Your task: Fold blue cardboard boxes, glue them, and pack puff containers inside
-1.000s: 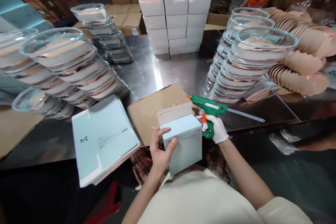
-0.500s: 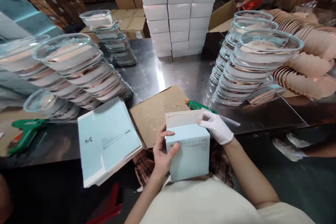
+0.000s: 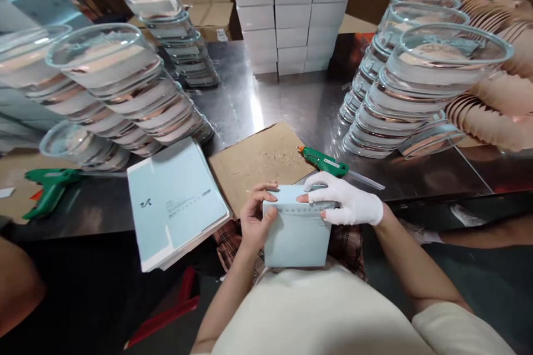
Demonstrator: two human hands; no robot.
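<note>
Just nearer me than the brown cardboard sheet (image 3: 258, 163), I hold a pale blue box (image 3: 296, 241). My left hand (image 3: 256, 216) pinches its left end; my gloved right hand (image 3: 347, 199), half curled, grips its top right edge. Uneven pressing could dent it; a careless right hand could knock the glue gun (image 3: 327, 162) at the sheet's right edge.

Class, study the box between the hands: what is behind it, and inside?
Behind the box lie cardboard, with pale bits on it, and a glue gun. The left hand covers part of the cardboard's near edge. The inside cannot be seen: the box itself hides it.
</note>
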